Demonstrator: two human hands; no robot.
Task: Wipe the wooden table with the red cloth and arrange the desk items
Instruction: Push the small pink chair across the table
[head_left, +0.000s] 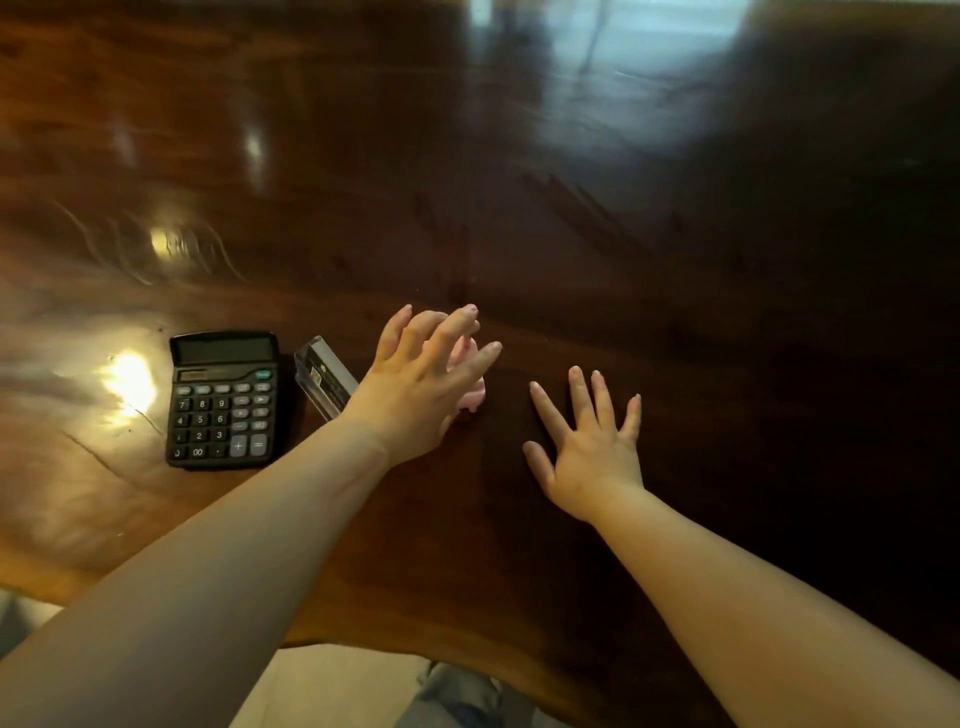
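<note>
- The left hand (421, 384) reaches over a small pink object (470, 387), fingers spread and arched above it; whether it grips the object cannot be told.
- The right hand (589, 447) lies flat on the wooden table (675, 234), fingers splayed, holding nothing.
- A black calculator (223, 402) sits near the table's front edge, left of the left hand.
- A clear plastic case (324, 376) lies tilted between the calculator and the left wrist.
- No red cloth can be made out.
</note>
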